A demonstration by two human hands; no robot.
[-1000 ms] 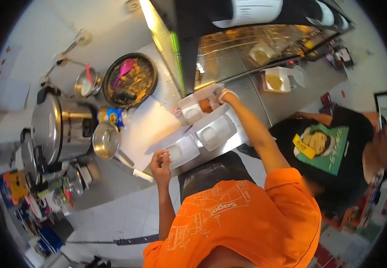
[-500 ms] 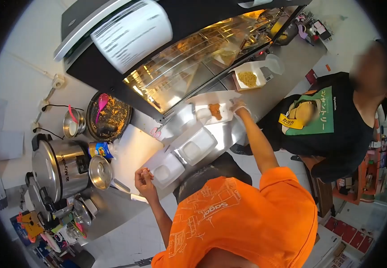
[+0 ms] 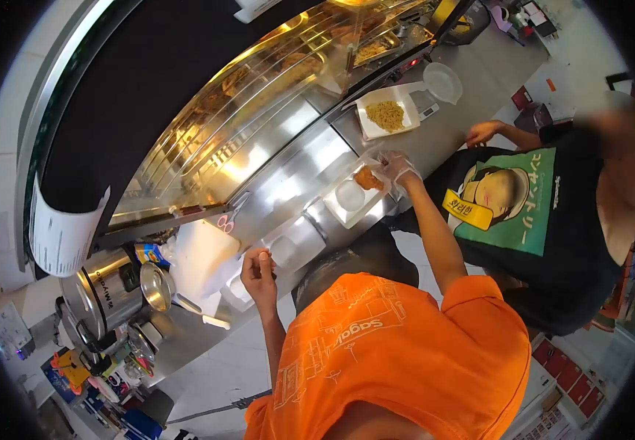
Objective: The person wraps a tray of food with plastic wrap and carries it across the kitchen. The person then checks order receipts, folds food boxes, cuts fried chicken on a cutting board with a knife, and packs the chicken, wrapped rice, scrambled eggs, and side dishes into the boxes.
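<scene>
My right hand [image 3: 399,170], in a clear plastic glove, has its fingers curled at the right end of a white food container [image 3: 341,214]. They are close beside a piece of brown fried food [image 3: 367,177] in that container; what they grip is hidden. My left hand [image 3: 260,270] is bare, thumb and fingers pinched together; anything between the fingertips is too small to make out. It is above another white container [image 3: 288,248] with a round compartment. A further white container [image 3: 235,290] is partly behind this hand.
A glass display case [image 3: 259,110] stands along the counter. A white tray of yellowish crumbs [image 3: 383,117], pink scissors [image 3: 225,222], a small pan [image 3: 156,287] and a steel pot [image 3: 105,293] are around. A co-worker [image 3: 574,213] stands at right, one hand [image 3: 485,133] near the counter.
The view has shifted and turned, with the display case larger. A co-worker's hand has come into view at right. My right hand remains at the container with the fried piece; my left stays pinched.
</scene>
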